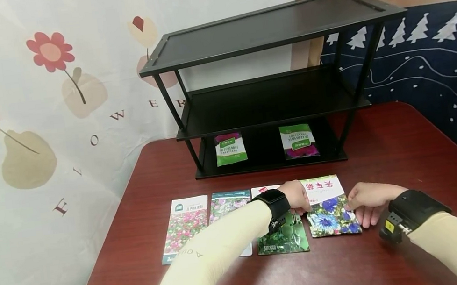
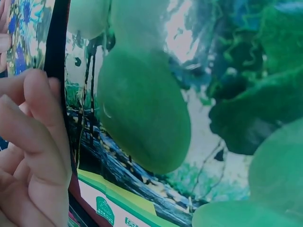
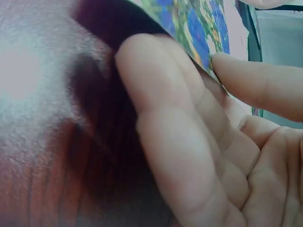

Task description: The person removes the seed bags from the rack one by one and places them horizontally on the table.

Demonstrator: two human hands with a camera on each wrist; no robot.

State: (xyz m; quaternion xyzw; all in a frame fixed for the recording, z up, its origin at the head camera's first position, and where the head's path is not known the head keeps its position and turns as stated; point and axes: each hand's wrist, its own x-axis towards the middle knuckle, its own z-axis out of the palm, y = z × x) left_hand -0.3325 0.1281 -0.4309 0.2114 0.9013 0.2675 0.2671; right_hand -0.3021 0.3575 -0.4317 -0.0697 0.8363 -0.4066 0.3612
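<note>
A seed packet with blue flowers (image 1: 331,218) lies at the right end of a row of packets on the table. My left hand (image 1: 295,196) has its fingers curled at this packet's left edge and pinches it. At the right edge my right hand (image 1: 372,200) pinches it, with the thumb (image 3: 258,80) on the printed face and the other fingers underneath. Just left of it is a green seed packet (image 1: 286,239), partly covered by my left wrist; it fills much of the left wrist view.
Two more flower seed packets, one pink (image 1: 187,222) and one pale pink (image 1: 229,202), lie to the left, the second partly behind my left sleeve. A black tiered rack (image 1: 266,103) stands behind. Its bottom shelf bears two green-and-white packets (image 1: 230,149).
</note>
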